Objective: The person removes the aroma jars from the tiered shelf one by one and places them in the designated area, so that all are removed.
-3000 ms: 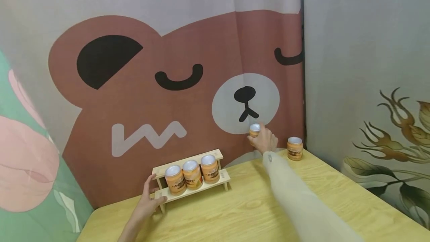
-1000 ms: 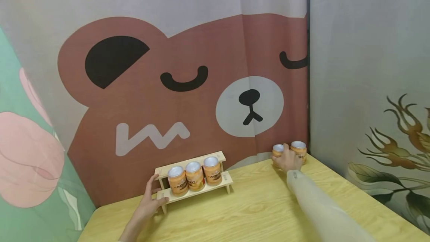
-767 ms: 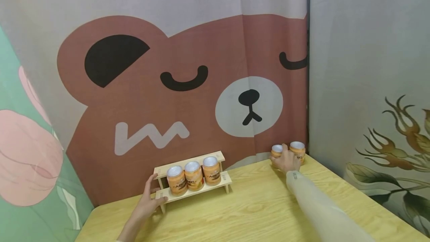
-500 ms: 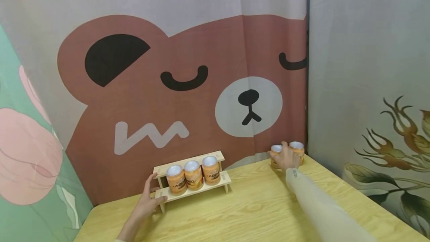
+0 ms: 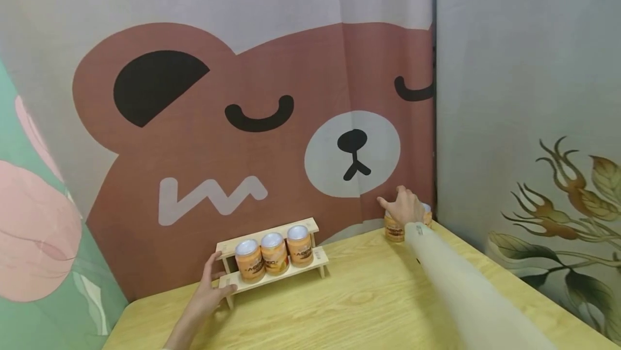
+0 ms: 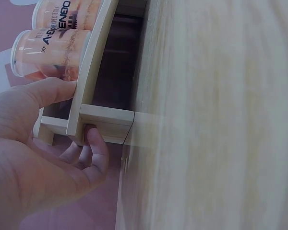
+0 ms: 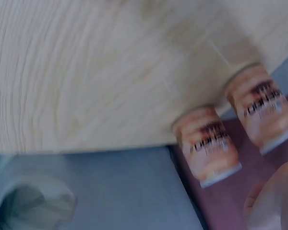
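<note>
My left hand (image 5: 208, 292) grips the left end of a small two-tier wooden rack (image 5: 317, 257). In the left wrist view its thumb lies on the lower board and its fingers curl round the end near the leg. Three orange cans with silvery tops stand upright on the lower tier: a left can (image 5: 249, 268), a middle can (image 5: 275, 261) and a right can (image 5: 299, 253). At the table's far right, my right hand (image 5: 406, 208) hovers with spread fingers over an upright orange can (image 5: 394, 233), partly covering it. Another can (image 5: 427, 216) beside it is mostly hidden by the hand.
The wooden table (image 5: 349, 301) backs onto a curtain printed with a bear (image 5: 271, 161). A grey curtain (image 5: 485, 96) with plant drawings borders the right side. In the right wrist view both cans stand side by side close to the table's edge.
My right hand carried a can rightward, set it on the table beside the other one, then let go and rose with its fingers spread. My left hand has stayed on the rack.
</note>
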The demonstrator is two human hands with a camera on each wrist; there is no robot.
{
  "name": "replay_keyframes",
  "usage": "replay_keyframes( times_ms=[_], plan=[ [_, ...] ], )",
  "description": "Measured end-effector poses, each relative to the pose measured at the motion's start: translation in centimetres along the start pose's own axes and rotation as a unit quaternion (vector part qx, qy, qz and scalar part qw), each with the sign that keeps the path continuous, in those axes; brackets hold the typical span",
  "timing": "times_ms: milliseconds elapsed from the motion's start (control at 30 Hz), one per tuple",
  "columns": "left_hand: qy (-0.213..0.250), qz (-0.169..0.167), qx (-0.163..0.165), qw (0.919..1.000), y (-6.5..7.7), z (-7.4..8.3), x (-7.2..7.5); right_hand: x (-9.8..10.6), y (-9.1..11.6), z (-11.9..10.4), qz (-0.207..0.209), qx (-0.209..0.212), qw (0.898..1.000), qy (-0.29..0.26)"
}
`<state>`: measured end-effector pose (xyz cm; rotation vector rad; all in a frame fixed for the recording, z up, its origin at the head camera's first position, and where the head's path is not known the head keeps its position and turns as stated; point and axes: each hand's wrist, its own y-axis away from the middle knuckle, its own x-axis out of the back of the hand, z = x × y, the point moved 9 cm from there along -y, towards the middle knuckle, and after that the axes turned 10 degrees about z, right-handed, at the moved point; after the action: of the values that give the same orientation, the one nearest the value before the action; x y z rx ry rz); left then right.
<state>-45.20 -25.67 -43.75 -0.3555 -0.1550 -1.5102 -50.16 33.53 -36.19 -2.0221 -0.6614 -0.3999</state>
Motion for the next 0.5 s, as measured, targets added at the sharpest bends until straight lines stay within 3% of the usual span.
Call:
replay_keyframes(
  times_ms=[167,500],
  plan=[
    [0.004,-0.006,0.001,1.0000,0.0,0.2,0.0,1.5,-1.5,-1.6,0.032,0.020,0.999,0.018],
    [0.008,0.000,0.001,1.0000,-0.1,-0.1,0.0,2.9,-2.6,-3.4,0.033,0.032,0.999,0.009]
  ],
)
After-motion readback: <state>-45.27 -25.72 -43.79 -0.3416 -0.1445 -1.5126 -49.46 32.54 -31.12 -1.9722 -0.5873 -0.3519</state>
